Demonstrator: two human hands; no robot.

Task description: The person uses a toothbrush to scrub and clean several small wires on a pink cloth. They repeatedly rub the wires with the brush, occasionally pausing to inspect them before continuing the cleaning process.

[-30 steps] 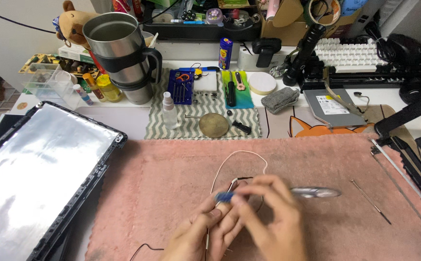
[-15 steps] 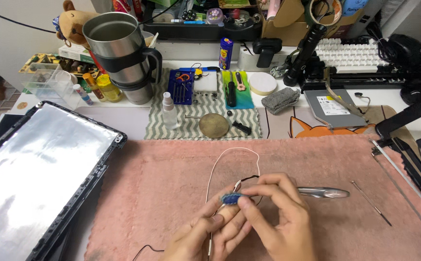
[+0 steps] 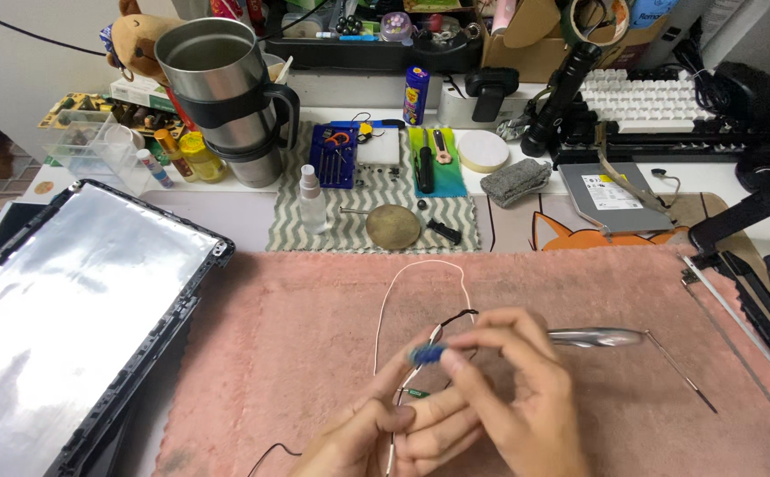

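Pinched between your right hand point(image 3: 513, 397) fingertips was a small blue piece point(image 3: 426, 354) on the thin wire point(image 3: 420, 278), above the pink towel point(image 3: 314, 353); your left hand point(image 3: 385, 437) steadied the wire below. Mid-fitting, seemingly; steady fine alignment was needed.

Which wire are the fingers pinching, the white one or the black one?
The white wire. Its loop runs down into the pinching right hand; the black wire just sits beside.

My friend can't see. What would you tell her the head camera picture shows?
Two bare hands, left hand and right hand, pinch a small blue piece on a thin white wire over a pink towel. A silvery laptop screen panel lies to the left, and a steel mug stands on the cluttered desk behind.
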